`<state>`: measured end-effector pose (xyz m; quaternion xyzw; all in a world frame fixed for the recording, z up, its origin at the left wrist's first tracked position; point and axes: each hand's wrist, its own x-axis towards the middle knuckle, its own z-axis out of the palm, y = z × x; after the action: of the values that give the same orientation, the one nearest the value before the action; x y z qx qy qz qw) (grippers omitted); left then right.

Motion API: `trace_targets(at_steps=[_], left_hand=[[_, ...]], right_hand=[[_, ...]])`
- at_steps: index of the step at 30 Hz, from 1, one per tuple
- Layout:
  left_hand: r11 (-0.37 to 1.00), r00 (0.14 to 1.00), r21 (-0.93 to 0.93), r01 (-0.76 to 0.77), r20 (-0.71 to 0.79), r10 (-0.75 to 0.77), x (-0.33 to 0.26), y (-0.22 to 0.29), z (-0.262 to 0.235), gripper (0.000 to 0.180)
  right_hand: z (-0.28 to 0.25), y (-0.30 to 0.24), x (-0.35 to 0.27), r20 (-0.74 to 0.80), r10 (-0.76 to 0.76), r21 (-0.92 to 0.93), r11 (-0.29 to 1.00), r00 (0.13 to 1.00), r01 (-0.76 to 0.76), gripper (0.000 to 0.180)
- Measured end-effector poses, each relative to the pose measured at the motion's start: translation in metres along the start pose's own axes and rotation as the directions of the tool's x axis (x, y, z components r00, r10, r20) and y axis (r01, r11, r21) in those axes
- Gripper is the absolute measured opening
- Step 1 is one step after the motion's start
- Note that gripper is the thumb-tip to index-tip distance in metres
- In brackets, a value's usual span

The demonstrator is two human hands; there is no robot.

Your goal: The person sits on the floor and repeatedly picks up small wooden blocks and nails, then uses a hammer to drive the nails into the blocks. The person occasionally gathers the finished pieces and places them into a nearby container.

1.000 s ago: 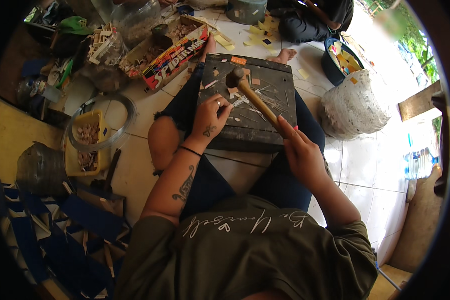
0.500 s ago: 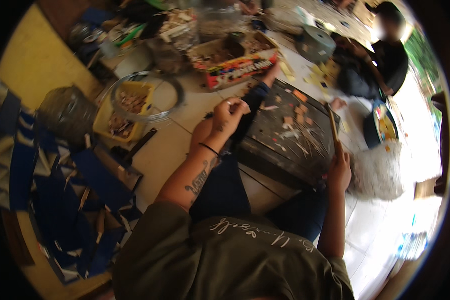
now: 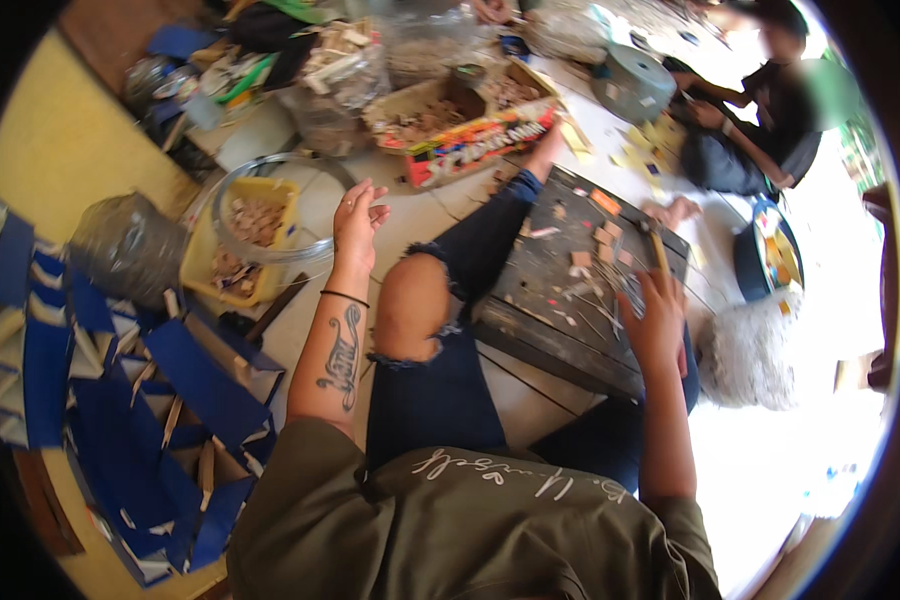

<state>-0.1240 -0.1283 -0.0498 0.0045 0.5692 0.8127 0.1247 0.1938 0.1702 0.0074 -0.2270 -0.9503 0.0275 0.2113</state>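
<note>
My left hand (image 3: 358,225) is raised beside the yellow basket (image 3: 290,215) of small wooden pieces, near a coil of wire (image 3: 332,175). Its fingers are apart, and nothing shows in them. My right hand (image 3: 656,318) rests at the right side of a dark low work block (image 3: 530,290), fingers spread. Beneath its fingertips lies a hammer (image 3: 659,247), its handle partly hidden by the hand. On the block are small wooden squares (image 3: 606,236), thin sticks (image 3: 595,310) and an orange piece (image 3: 605,201).
Blue folded pieces (image 3: 120,420) are heaped at left beside a filled plastic bag (image 3: 130,245). A printed box (image 3: 480,145) of wood pieces stands ahead. Another person (image 3: 760,120) sits at far right, near a dark tub (image 3: 750,265) and a whitish plastic bundle (image 3: 750,355).
My left hand has moved left, away from the block, and its pinched fingers have opened. My right hand has loosened from the hammer, which has come down onto the block.
</note>
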Motion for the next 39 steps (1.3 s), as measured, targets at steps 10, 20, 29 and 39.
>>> trace_targets(at_steps=[10,20,29,39], left_hand=[[0.401,0.511,0.391,-0.828,0.821,0.255,-0.052,-0.034,0.186,0.033],[0.235,0.397,0.347,-0.908,0.891,0.221,-0.061,-0.053,0.240,0.018],[0.719,0.651,0.365,-0.592,0.742,0.159,-0.084,-0.037,0.189,0.013],[0.540,0.605,0.407,-0.737,0.753,0.258,-0.116,-0.042,0.160,0.015]], right_hand=[[0.002,0.005,0.022,0.176,0.216,0.470,0.839,0.960,-0.275,0.008],[0.009,0.018,0.022,0.205,0.051,0.403,0.906,0.977,-0.132,0.013],[0.016,0.039,0.015,0.239,0.327,0.765,0.516,0.914,-0.385,0.012],[-0.007,0.026,0.016,0.232,0.093,0.238,0.960,0.968,-0.149,0.018]])
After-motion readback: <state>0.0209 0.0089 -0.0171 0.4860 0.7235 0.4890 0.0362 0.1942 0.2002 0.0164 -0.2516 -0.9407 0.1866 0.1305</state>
